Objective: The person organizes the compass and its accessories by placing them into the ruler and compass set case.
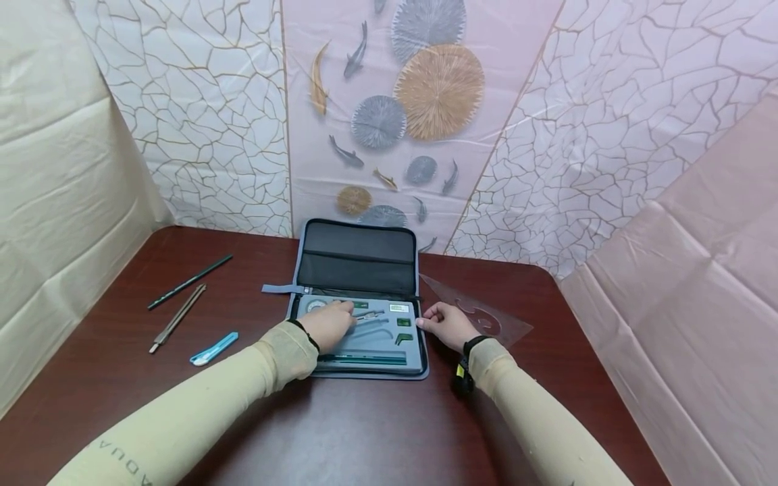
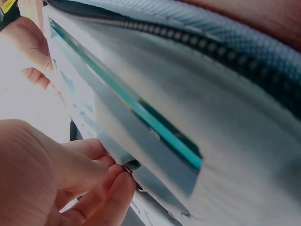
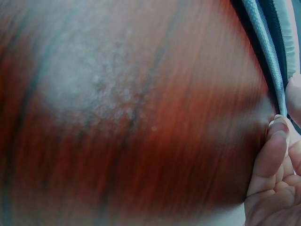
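Grey foam tray of the open zip case (image 1: 389,351) lies at centre of the head view on a dark red wooden table (image 1: 340,432), lid flap propped up behind it. Left hand (image 1: 329,325) sits over the tray's upper left part, fingers curled down onto a small metal instrument (image 1: 371,314) seated in the foam; the left wrist view shows fingertips (image 2: 115,186) pinching a small metal piece at the edge of a slot, right beside a long teal ruler (image 2: 141,113) lying in its groove. Right hand (image 1: 446,325) rests at the case's right edge, fingers loosely bent; the right wrist view shows its fingertips (image 3: 275,141) touching the blue zip rim, gripping nothing. Count: one case, one ruler along the tray's lower edge, three small green pieces in the tray's right part. One clear set square (image 1: 486,312) lies on the table right of the case, partly under the right hand. At left of frame, well apart from the case: one black rod (image 1: 190,281), one grey metal tool (image 1: 178,318), one light blue cutter (image 1: 214,348). Only the head view shows these loose items; only the wrist views show finger contact. Right wrist view is blurred.
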`<state>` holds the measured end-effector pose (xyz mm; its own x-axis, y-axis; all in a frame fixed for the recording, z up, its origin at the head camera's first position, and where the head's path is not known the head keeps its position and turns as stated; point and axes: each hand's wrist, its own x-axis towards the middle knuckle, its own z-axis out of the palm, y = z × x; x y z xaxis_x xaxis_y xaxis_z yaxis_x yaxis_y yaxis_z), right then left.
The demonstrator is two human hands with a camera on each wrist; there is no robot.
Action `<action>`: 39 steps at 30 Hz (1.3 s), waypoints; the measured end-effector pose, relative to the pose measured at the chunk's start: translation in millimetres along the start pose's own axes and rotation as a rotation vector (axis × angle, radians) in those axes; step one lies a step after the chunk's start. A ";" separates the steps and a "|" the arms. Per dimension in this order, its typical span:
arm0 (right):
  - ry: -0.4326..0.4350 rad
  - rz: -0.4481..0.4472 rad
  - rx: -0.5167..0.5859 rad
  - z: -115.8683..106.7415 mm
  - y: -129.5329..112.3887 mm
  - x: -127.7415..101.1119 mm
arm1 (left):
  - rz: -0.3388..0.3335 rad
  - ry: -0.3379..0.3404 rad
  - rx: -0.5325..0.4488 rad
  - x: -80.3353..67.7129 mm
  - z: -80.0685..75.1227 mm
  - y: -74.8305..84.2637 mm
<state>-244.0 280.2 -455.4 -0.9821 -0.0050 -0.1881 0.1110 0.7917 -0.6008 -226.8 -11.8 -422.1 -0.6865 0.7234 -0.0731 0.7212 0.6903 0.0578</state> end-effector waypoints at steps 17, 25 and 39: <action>0.004 -0.025 0.004 -1.1 2.5 -0.4 | 0.010 0.063 0.045 -0.9 8.2 0.1; 0.007 -0.018 0.007 -0.4 2.3 -0.2 | 0.026 0.081 0.075 -2.6 10.8 0.6; 0.004 -0.012 0.003 0.5 1.9 0.1 | 0.000 0.050 0.032 -5.4 10.3 2.1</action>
<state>-243.8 281.3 -456.9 -0.9840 -0.0115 -0.1776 0.1001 0.7894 -0.6056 -220.6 -14.3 -431.9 -0.6895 0.7239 -0.0236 0.7234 0.6899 0.0255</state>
